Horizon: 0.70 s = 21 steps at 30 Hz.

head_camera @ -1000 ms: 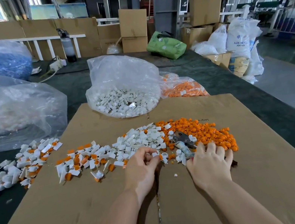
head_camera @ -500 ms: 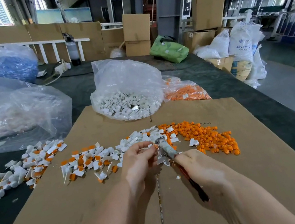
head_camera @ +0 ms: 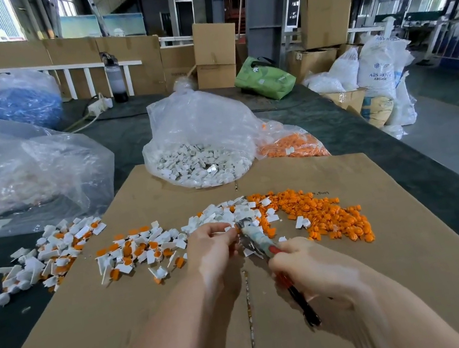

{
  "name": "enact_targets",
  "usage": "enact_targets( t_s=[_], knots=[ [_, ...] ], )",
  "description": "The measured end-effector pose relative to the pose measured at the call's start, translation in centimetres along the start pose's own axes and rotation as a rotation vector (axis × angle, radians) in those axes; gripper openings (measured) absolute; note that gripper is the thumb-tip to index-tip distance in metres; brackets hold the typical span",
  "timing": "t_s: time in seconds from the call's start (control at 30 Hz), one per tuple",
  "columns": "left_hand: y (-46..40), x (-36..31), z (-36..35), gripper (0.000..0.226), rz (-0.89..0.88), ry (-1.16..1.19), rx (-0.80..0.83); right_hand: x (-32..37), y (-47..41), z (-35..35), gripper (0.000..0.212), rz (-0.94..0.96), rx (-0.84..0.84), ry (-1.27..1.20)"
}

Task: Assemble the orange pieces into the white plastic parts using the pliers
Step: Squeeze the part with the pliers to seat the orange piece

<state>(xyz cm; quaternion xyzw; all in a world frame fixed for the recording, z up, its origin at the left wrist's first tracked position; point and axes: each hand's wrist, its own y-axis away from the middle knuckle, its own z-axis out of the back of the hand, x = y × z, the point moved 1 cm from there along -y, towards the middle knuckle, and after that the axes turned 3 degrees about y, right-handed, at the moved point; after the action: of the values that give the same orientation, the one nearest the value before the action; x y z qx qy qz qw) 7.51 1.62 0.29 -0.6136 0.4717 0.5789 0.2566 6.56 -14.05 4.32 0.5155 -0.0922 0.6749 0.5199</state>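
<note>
Pliers (head_camera: 256, 238) are sitting in your right hand (head_camera: 312, 269), fingers wrapping the red handles, nose pointing at the white plastic parts (head_camera: 223, 213) mid-cardboard. Your left hand (head_camera: 214, 248) is pinching a small piece right at the nose; can't tell which colour. Orange pieces (head_camera: 321, 216) are lying just right of the tool. Cardboard sheet (head_camera: 97, 335) is giving you bare room toward you; finished pieces (head_camera: 134, 252) are crowding your left.

Your cardboard sheet (head_camera: 386, 238) lay on bench (head_camera: 400, 143). Loose parts pile (head_camera: 214, 218) sat mid-sheet, ahead of your hands; second pile (head_camera: 47, 258) lay left, off sheet. Bag of parts (head_camera: 195, 146) stood behind pile; smaller bag (head_camera: 290, 144) right of it.
</note>
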Motion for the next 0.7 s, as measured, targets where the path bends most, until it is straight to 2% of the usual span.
enact_targets(
  t_s=[0.07,0.17,0.3,0.43,0.7],
  knots=[
    [0.1,-0.2,-0.1,0.006,-0.004,-0.016,-0.003,0.1,0.0,0.0,0.003,-0.011,-0.004,0.078],
    [0.2,-0.4,-0.3,0.007,0.012,0.017,-0.002,0.3,0.0,-0.1,0.009,-0.018,0.009,0.119],
    [0.3,-0.4,-0.5,0.006,0.036,0.064,0.002,0.5,-0.1,-0.2,0.007,0.039,-0.052,0.262],
    [0.5,-0.4,-0.6,0.007,0.041,0.083,-0.019,0.8,0.2,-0.6,0.024,0.124,-0.146,0.471],
    [0.8,0.0,-0.6,0.014,0.06,0.114,-0.04,0.5,-0.1,-1.5,0.028,0.126,-0.225,0.454]
  ],
)
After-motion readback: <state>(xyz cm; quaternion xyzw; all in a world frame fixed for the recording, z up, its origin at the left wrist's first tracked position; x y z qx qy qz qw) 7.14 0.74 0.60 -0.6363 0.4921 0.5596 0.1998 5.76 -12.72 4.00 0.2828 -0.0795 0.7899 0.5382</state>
